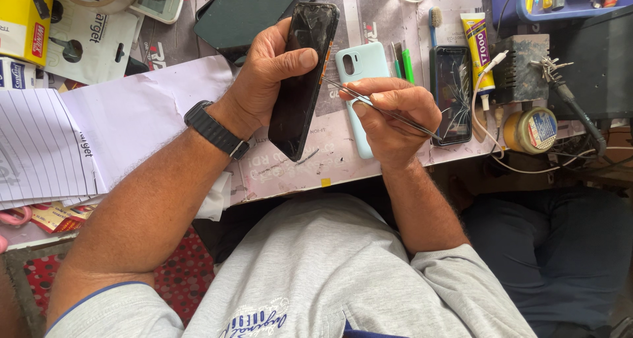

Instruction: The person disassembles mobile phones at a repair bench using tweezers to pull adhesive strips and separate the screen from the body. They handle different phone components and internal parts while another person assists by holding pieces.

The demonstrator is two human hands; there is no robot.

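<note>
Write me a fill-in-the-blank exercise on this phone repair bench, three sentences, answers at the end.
1. The left hand holds a black ____ tilted above the bench.
2. The right hand pinches metal ____ whose tips touch the edge of that device.
3. The empty phone case lying on the bench behind the right hand is light ____ in colour.

Missing words: phone; tweezers; blue

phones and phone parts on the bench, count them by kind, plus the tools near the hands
Black phone held in the left hand: 1
Cracked phone lying flat: 1
Pale blue phone back cover: 1
Dark tablet: 1
Tweezers in the right hand: 1
Glue tube: 1
Toothbrush: 1
Total: 7
</note>
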